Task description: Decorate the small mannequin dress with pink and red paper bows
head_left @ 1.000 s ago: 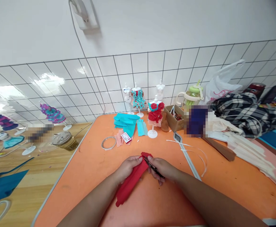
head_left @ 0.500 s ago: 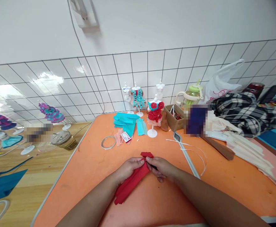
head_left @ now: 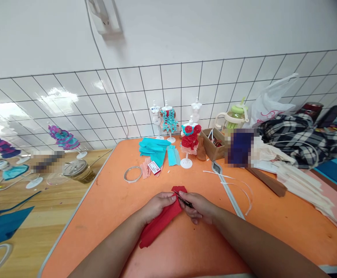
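A folded strip of red crepe paper slants over the orange table in front of me. My left hand is closed on it, thumb on top near the upper end. Small dark-handled scissors sit in my right hand, the fingers wrapped around the handles. Their blades lie at the paper's upper part, close to my left thumb. A short red end of the paper shows beyond my fingertips. Where exactly the blades meet the paper is partly hidden by my fingers.
Beyond my hands stand a small dress form in red ruffles and another in turquoise. Turquoise paper, a tape roll and a cardboard box lie near them. White strips and cream paper are at right.
Both hands stay almost where they were. The scissor handles in my right hand look a little further apart, and the red end beyond my fingers has shifted slightly.
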### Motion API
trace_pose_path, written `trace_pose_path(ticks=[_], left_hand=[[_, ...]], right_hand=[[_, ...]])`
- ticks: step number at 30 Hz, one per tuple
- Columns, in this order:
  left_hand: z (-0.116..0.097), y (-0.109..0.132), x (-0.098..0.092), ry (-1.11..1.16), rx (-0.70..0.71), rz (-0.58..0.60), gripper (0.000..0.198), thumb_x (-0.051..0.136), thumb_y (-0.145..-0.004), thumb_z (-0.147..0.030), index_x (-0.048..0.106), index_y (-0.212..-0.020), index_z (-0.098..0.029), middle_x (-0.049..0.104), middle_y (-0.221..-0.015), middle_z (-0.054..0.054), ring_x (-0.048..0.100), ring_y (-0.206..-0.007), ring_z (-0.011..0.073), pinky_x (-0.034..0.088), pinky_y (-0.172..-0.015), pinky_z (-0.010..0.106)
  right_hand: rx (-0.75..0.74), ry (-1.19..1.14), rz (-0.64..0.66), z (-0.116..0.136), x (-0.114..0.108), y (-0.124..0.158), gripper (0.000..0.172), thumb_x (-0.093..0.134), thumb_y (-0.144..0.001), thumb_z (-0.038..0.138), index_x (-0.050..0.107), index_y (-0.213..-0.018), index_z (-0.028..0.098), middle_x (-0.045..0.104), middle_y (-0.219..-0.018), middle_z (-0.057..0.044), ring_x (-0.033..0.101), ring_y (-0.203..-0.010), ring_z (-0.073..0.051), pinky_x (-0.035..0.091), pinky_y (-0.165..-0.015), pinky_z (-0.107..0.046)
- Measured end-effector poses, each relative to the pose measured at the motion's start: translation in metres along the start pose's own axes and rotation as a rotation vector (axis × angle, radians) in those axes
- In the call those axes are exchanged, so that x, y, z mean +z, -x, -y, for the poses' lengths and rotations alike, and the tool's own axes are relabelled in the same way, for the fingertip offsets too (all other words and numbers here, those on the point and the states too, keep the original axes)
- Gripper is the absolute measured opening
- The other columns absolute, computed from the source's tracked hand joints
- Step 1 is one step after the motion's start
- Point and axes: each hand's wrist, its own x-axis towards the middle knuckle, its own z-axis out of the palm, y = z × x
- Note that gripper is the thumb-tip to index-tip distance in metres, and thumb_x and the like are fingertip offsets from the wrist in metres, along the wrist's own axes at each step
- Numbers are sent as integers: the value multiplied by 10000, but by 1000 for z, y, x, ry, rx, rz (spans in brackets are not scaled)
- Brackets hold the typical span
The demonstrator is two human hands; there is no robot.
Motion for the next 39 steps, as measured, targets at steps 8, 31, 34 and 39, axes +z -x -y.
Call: trace_pose_path(ticks=[8, 31, 34, 39], left_hand=[[5, -2, 1, 11, 47, 43, 342, 559, -820, -413, 686, -907, -107, 700, -878, 101, 633, -799, 213, 427, -822, 315], [4, -10, -14, 428, 342, -416, 212, 653, -775, -304, 590, -906, -149, 683, -744, 41, 630, -598, 141, 494, -609, 247], [5, -10, -9, 424, 347, -357, 269, 628, -793, -347, 573, -969, -151, 690, -821, 76, 652, -670, 177, 505, -663, 293], [4, -4, -14, 280, 377, -356, 281, 623, -790, -385, 571, -960, -168, 681, -926, 74, 646, -814, 188, 486, -764, 305]], right_hand=[[-81, 15, -5, 1, 5, 1, 406, 403, -844, 583, 414, -689, 207, 282, -369, 122, 155, -280, -48, 323, -291, -163], [-490, 602, -497, -3, 28, -8, 193, 625, -707, 308, 522, -801, 174, 572, -794, 4, 513, -747, -141, 399, -679, -237], [-466, 572, -518, -9, 29, -17, 107, 564, -694, 225, 493, -755, 174, 554, -749, 9, 502, -714, -136, 394, -650, -230], [-418, 598, -480, 11, 14, 4, 85, 500, -667, 178, 416, -678, 189, 444, -621, 47, 423, -589, -103, 351, -549, -206]])
